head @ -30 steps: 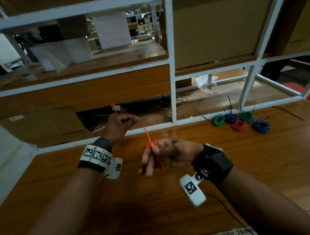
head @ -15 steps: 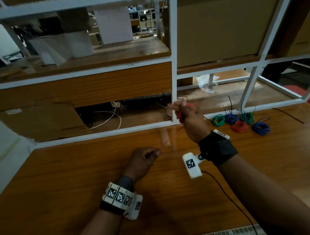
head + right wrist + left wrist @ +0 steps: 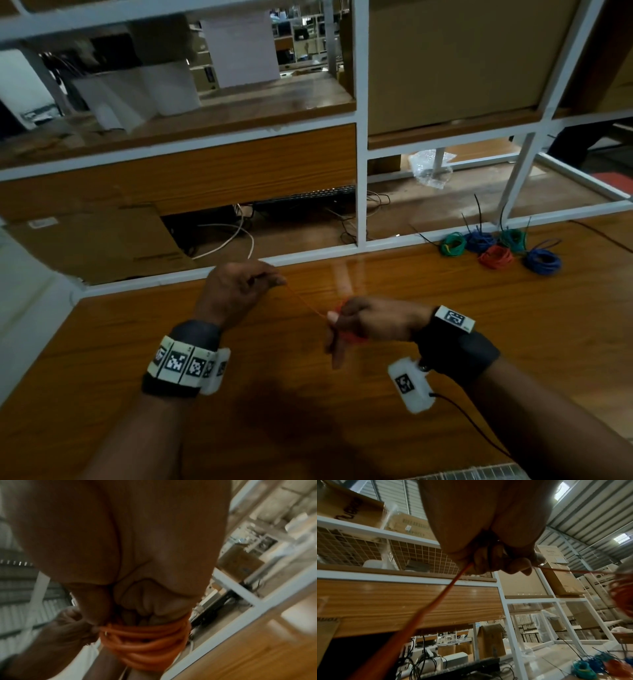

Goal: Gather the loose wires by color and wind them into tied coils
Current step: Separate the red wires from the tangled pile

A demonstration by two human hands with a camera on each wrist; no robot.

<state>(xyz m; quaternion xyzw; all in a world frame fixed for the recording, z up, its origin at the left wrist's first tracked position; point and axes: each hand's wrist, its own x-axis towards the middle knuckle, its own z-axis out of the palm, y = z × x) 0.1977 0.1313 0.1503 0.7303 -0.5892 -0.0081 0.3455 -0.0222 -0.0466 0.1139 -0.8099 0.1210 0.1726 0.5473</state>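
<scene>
A thin red wire (image 3: 305,303) stretches taut between my two hands above the wooden table (image 3: 308,411). My left hand (image 3: 270,279) pinches its free end at the upper left; in the left wrist view the red wire (image 3: 447,591) runs through the curled fingers (image 3: 513,566). My right hand (image 3: 337,325) holds a red coil (image 3: 352,337) wound around its fingers, and the right wrist view shows the coil (image 3: 147,641) as several orange-red loops. Finished tied coils (image 3: 496,248) in green, blue and red lie at the table's far right edge.
A white metal shelf frame (image 3: 361,137) rises along the table's back edge, with cardboard boxes (image 3: 455,61) on it. Behind the frame lie a black keyboard (image 3: 305,198), loose cables (image 3: 236,236) and a plastic bag (image 3: 430,168). A black cable tie (image 3: 596,233) lies far right.
My left hand has swung up and back to the left with the wire end. My right hand has come down from near the shelf post to the table's middle, one more turn of winding.
</scene>
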